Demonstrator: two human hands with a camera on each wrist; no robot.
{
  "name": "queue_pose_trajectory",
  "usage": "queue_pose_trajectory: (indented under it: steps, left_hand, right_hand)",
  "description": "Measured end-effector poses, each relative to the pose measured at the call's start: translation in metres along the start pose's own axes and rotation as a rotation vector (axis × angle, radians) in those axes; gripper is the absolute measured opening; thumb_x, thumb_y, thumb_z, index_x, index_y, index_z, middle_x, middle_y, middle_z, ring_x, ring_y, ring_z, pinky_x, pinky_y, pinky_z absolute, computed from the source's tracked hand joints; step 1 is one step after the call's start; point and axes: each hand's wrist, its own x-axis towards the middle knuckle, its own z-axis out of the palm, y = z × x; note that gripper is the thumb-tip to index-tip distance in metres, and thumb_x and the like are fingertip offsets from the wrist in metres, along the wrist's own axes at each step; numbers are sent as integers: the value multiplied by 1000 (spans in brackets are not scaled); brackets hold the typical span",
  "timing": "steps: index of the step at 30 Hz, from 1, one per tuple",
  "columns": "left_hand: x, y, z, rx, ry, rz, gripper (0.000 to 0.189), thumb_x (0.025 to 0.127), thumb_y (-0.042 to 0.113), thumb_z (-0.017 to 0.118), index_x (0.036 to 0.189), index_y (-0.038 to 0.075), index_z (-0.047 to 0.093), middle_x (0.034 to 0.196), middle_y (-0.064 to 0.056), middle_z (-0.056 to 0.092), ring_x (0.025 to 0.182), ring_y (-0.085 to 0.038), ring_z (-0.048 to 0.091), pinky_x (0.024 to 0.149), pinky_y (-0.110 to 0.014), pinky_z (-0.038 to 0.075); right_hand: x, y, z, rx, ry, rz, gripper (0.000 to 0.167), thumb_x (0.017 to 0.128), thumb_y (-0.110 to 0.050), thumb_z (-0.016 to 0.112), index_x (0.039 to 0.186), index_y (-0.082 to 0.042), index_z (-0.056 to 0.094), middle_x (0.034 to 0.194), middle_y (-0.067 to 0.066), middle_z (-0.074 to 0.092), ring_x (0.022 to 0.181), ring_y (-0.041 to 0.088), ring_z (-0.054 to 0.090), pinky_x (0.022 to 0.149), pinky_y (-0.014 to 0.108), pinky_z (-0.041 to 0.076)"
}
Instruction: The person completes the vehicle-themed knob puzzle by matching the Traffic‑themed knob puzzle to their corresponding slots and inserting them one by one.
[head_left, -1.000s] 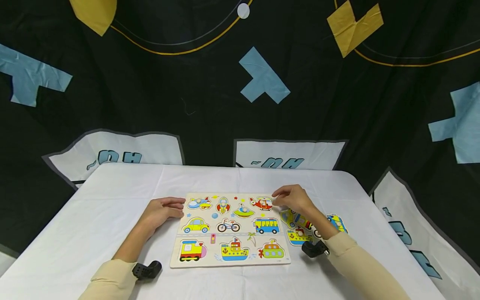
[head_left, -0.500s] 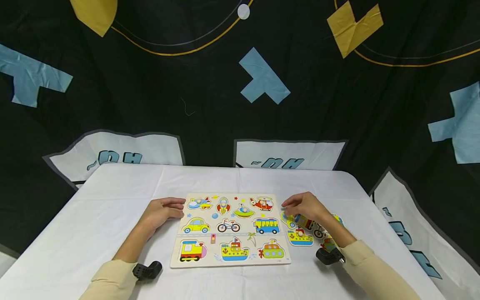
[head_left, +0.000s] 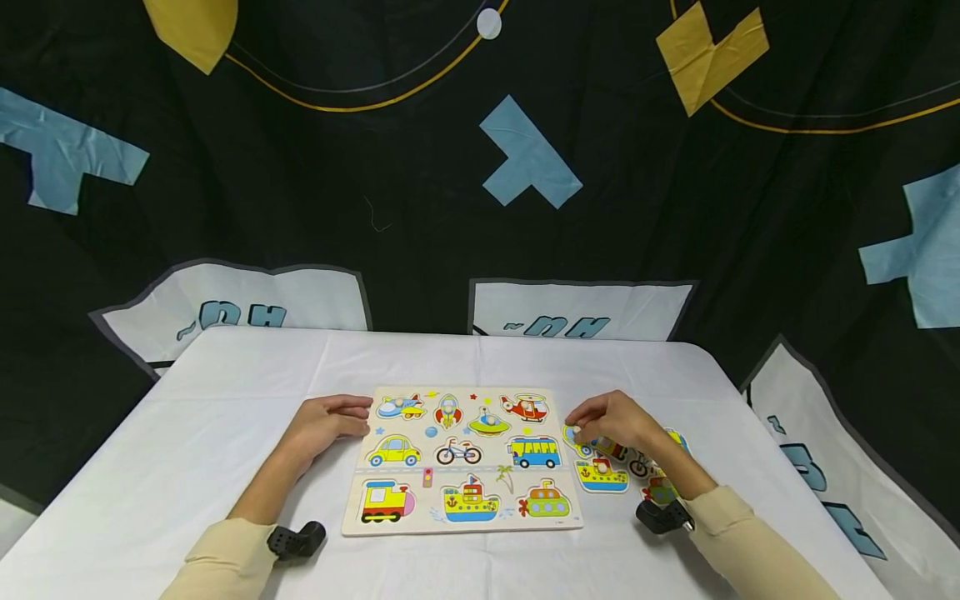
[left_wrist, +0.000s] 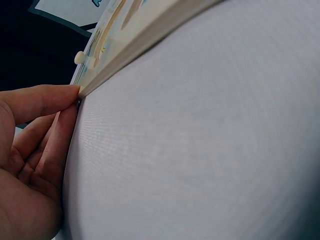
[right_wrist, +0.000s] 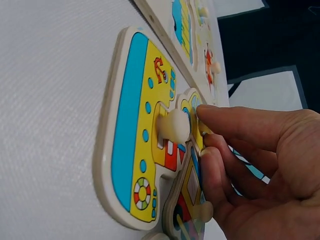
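Observation:
A wooden peg puzzle board [head_left: 480, 500] with printed vehicles lies flat in the head view. My left hand [head_left: 322, 425] rests at its left edge; in the left wrist view the thumb [left_wrist: 45, 100] touches the board's side. My right hand [head_left: 615, 421] is just right of the board, thumb and fingers pinching the knob of a yellow car puzzle piece [right_wrist: 194, 106]. A ship piece [right_wrist: 132, 115] with a round knob lies nearest the right wrist camera, and a train piece [right_wrist: 187, 195] lies beside it, under the hand. Knobs show on the helicopter piece [head_left: 527, 407] and others along the board's top row.
More loose pieces lie right of the board: a bicycle piece [head_left: 639, 467], a submarine piece [head_left: 660, 490] and a blue-yellow piece [head_left: 679, 440] partly hidden by the right forearm. The white-covered table [head_left: 247, 367] ends at a black curtain [head_left: 420, 250] with decorations behind it.
My right hand has moved from the helicopter at the board's top right corner, right and down to the loose car piece, and its fingers have come onto the knob. The left hand stays put.

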Motion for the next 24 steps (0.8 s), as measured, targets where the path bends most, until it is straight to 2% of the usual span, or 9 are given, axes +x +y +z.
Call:
queue_pose_trajectory:
  steps: [7,24]
  left_hand:
    - [1,-1,0,-6,2,0,50,82,16,78,130,8,69,113,-8,74,100,-13,67,80,-21,51]
    - [3,-2,1,-14,1,-13,49,82,17,78,130,10,69,112,-6,75,100,-13,67,83,-24,52]
  right_hand:
    - [1,2,1,28,-2,5,21,80,-12,83,100,-9,79,89,3,72,81,18,60,75,32,49]
    - [3,-1,2,-17,5,25,14,79,-11,83,93,-9,79,86,1,71,79,18,58,72,31,47]
